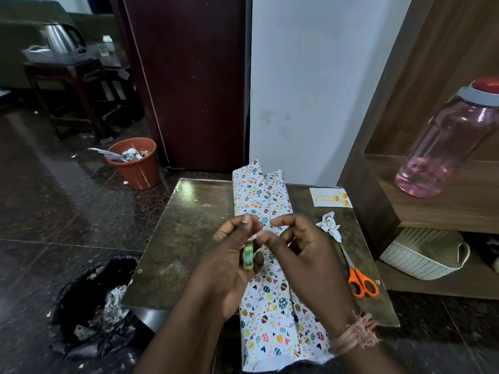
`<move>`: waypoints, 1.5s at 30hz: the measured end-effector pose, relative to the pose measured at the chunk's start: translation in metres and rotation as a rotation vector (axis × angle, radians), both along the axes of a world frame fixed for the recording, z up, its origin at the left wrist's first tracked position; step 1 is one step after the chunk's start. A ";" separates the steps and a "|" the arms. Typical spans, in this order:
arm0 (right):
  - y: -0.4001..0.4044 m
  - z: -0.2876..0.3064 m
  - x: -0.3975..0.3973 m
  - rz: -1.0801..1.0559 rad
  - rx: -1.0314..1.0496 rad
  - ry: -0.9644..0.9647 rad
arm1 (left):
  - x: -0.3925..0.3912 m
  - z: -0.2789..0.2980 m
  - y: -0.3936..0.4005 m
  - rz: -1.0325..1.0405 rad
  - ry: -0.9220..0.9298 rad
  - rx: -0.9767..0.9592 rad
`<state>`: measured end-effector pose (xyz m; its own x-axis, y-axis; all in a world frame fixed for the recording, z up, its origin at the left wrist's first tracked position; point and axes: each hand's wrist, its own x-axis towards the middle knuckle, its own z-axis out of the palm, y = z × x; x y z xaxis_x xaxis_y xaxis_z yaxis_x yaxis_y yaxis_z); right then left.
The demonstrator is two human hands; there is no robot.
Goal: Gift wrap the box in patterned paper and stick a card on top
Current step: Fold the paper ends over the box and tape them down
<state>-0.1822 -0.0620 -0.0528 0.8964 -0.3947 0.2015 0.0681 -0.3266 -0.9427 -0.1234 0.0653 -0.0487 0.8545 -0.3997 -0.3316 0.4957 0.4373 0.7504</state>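
A long box wrapped in white paper printed with coloured eggs [260, 197] lies lengthwise along the middle of the small dark table [186, 228], its paper ends sticking out past both table edges. Above the box, my left hand [229, 255] grips a small green tape roll [248, 255]. My right hand [299, 249] pinches at the roll's top, where the tape end is, fingers curled. A white birthday card with gold balloons [331, 197] lies flat at the table's far right corner.
Orange-handled scissors [360, 279] and a crumpled paper scrap [330, 225] lie right of the box. A wooden shelf with a pink bottle [445, 147] and a white basket [424, 255] stands at right. A black bag [94, 306] and an orange bin [135, 163] sit on the floor left.
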 end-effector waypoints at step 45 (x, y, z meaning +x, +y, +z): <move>-0.018 -0.008 0.006 0.054 0.508 0.082 | 0.000 -0.004 0.006 -0.285 -0.305 0.198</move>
